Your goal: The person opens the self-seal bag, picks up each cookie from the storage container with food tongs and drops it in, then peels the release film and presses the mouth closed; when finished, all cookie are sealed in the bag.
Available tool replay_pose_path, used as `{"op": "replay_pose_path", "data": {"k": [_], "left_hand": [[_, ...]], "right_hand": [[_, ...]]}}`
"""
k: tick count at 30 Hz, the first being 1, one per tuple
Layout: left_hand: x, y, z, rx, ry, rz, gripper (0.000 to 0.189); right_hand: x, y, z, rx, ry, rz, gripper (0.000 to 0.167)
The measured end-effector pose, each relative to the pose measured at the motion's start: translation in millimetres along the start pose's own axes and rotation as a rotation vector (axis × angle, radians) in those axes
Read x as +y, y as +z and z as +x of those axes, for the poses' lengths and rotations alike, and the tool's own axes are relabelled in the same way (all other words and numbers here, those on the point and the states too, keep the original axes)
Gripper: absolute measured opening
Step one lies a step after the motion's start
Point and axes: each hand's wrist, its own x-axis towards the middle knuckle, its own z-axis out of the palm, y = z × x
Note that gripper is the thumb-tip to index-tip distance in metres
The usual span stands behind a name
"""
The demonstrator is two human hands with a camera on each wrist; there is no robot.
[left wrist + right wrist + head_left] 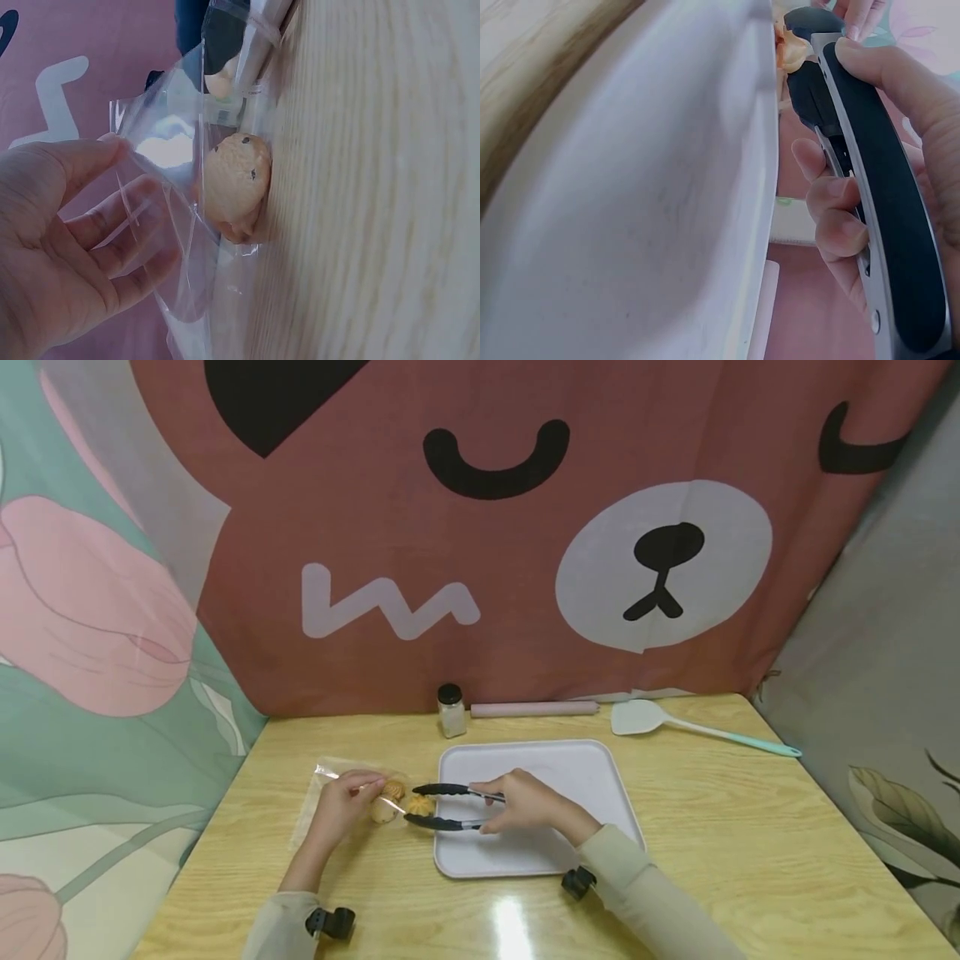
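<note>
On the left of the table lies a clear plastic bag (306, 820) with cookies in it. My left hand (341, 810) pinches the bag's film between thumb and fingers. In the left wrist view a round cookie (237, 184) with dark specks shows behind the film (166, 150). My right hand (528, 806) grips metal tongs (444, 790) with black tips. The tongs' tips stand on either side of a yellow ridged cookie (422, 806), between the bag and the tray's left edge. Whether both tips touch this cookie I cannot tell.
A white rectangular tray (540, 760) lies under the tongs and right hand. Behind it are a small black-lidded jar (452, 712) and a pinkish rolling pin (534, 709). A spatula (645, 717) with a mint handle lies at the back right. A printed curtain (375, 668) hangs behind the table.
</note>
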Motion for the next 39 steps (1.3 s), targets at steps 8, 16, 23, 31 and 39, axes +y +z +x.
{"op": "replay_pose_path", "data": {"k": [8,16,23,31,39], "left_hand": [[-1.5,-5.8,-0.3,-0.017,-0.006,-0.002,0.011],[-1.9,-14.3,3.9,-0.050,-0.047,-0.042,0.014],[-6.1,-13.2,2.6,-0.060,-0.033,-0.063,0.015],[-7.6,-10.0,7.1,-0.086,-0.038,-0.097,0.018],[-3.7,-8.2,9.7,-0.091,-0.055,-0.136,0.019]], "right_hand": [[-5.8,1.5,16.3,-0.032,0.001,-0.015,0.064],[-11.3,-3.8,33.3,-0.021,0.001,-0.042,0.064],[-6.1,-0.7,34.7,0.000,0.042,-0.042,0.066],[-10.4,-0.6,41.0,0.004,0.043,-0.067,0.067],[-16.1,3.4,46.3,-0.008,0.021,-0.067,0.065]]}}
